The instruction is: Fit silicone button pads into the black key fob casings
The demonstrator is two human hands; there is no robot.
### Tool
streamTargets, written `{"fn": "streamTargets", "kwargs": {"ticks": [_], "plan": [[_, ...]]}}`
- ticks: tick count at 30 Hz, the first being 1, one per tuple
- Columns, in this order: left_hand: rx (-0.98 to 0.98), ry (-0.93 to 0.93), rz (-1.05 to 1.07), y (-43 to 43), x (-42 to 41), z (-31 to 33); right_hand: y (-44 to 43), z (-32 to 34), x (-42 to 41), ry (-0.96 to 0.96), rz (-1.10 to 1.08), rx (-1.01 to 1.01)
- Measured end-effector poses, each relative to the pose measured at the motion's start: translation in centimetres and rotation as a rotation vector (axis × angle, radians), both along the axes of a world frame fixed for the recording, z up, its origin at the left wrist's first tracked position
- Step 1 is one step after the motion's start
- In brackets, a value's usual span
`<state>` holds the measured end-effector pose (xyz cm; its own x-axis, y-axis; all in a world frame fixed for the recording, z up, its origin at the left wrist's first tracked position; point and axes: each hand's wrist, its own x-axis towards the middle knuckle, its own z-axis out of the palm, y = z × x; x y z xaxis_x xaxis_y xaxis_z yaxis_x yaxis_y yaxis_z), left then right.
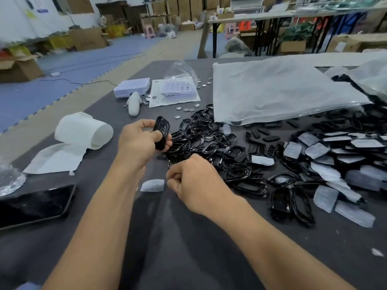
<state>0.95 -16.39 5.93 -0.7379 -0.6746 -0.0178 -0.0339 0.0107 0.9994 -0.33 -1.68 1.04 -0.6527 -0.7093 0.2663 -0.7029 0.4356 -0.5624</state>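
Observation:
My left hand [139, 141] grips a glossy black key fob casing [161, 130], held upright above the dark table [188, 237]. My right hand [192, 181] hovers lower, fingers curled closed just right of a translucent silicone button pad [152, 185] lying on the table; whether the fingertips touch the pad is unclear. A heap of black casings [209, 141] spreads to the right of both hands. Farther right lie more casings mixed with several translucent pads [326, 164].
A white roll of paper [83, 130] sits at the left, and a dark phone [35, 206] lies near the left edge. White boxes [132, 87], coin cells [186, 109] and a large plastic bag [282, 91] lie behind the heap.

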Motion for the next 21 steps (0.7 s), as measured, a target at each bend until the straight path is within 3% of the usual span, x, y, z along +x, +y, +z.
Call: {"fn": "streamTargets", "kwargs": {"ticks": [3, 8, 16, 21], "plan": [[-0.023, -0.006, 0.036, -1.5, 1.7, -0.4, -2.7, -1.1, 1.3, 0.214, -0.012, 0.099], [0.004, -0.024, 0.046, -2.0, 2.5, -1.6, -3.2, -0.8, 1.1, 0.366, -0.065, 0.107], [0.1, -0.008, -0.141, 2.7, -0.8, -2.6, 5.1, 1.1, -5.1, -0.163, -0.44, -0.381], [0.113, 0.008, -0.257, 6.8, -4.7, -2.6, 8.8, 1.0, -6.8, -0.453, -0.43, -0.613]]}}
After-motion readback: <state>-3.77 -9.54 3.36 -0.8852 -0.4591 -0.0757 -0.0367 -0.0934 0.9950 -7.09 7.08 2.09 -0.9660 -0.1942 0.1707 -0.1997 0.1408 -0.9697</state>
